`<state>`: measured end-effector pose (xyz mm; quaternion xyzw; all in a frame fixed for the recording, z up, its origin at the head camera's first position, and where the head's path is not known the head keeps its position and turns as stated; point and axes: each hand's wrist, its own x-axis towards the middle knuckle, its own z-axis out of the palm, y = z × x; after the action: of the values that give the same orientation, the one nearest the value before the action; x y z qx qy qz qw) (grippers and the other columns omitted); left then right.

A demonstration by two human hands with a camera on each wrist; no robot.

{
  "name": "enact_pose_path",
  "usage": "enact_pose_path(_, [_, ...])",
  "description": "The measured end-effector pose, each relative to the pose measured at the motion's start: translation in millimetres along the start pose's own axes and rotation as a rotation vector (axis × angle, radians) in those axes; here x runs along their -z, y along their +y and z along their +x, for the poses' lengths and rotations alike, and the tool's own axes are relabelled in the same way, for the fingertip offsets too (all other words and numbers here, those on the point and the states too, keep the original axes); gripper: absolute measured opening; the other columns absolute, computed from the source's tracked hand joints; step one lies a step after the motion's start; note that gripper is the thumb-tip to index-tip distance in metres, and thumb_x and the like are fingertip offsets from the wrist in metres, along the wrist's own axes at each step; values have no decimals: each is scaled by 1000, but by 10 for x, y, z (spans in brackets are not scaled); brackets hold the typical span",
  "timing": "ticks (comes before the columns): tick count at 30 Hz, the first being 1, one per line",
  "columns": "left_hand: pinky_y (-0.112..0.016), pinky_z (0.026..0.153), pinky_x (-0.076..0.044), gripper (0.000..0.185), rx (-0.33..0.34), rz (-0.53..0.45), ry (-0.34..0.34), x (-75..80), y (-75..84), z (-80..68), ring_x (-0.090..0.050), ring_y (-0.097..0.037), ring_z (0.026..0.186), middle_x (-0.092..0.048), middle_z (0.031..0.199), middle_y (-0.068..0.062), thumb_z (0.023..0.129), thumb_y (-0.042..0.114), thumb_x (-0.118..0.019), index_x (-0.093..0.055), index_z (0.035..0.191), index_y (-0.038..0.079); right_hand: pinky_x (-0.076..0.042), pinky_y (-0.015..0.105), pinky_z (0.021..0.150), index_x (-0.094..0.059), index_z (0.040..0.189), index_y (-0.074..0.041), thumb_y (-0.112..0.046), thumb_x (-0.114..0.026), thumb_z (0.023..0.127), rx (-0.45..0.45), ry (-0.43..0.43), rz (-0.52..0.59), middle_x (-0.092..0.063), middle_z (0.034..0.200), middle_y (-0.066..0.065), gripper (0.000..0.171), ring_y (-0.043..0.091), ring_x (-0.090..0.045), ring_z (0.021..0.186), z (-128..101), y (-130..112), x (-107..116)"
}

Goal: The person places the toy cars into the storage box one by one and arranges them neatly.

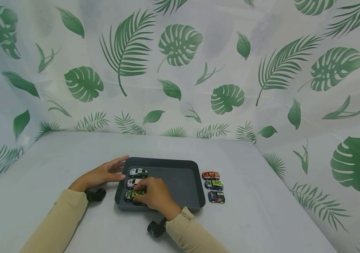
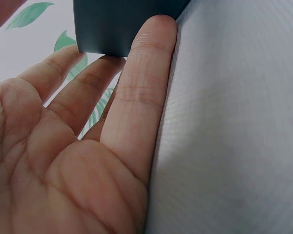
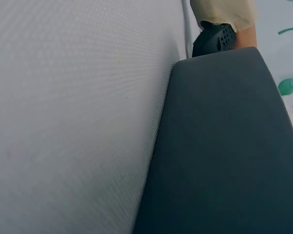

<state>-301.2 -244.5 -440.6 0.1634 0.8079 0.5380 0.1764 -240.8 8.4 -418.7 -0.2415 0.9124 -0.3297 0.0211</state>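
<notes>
A dark grey tray (image 1: 181, 182) lies on the table with a column of toy cars along its left side. At the top is a white and dark toy car (image 1: 138, 172), and below it a white toy car (image 1: 132, 183) with red marks, partly covered by my right hand (image 1: 159, 195). That hand's thumb and fingers pinch the green patterned toy car (image 1: 129, 195) at the tray's lower left. My left hand (image 1: 105, 172) rests against the tray's left side; in the left wrist view its extended fingers (image 2: 141, 83) touch the tray wall (image 2: 115, 29).
Right of the tray stand a red-orange toy car (image 1: 210, 175), a green and blue toy car (image 1: 214, 185) and a dark purple toy car (image 1: 216, 197). A leaf-patterned curtain (image 1: 180, 80) closes off the table's back and sides. The right wrist view mostly shows the tray's outer wall (image 3: 219, 146).
</notes>
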Motion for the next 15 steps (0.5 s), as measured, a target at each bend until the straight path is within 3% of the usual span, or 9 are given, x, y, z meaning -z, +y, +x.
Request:
enact_pose_path(8, [-73,123,-26,97,9,5,2,-6,-5,10,-22,-56,159,-19,175,-32,103,28,-78,-16,173,5,-58,31,90,-85,101,-13,-14,-97,83,10,-19,19,-82,100,-2,22,10,-73,98,-4,18,33])
enact_pose_path(15, [-72,123,-29,96,-9,17,-3,7,-20,12,-21,-57,159,-17,175,-32,103,28,-76,-16,173,3,-56,25,73,-85,106,-8,-7,-91,87,26,-52,176,-81,106,5,20,16,-73,90,-27,125,137])
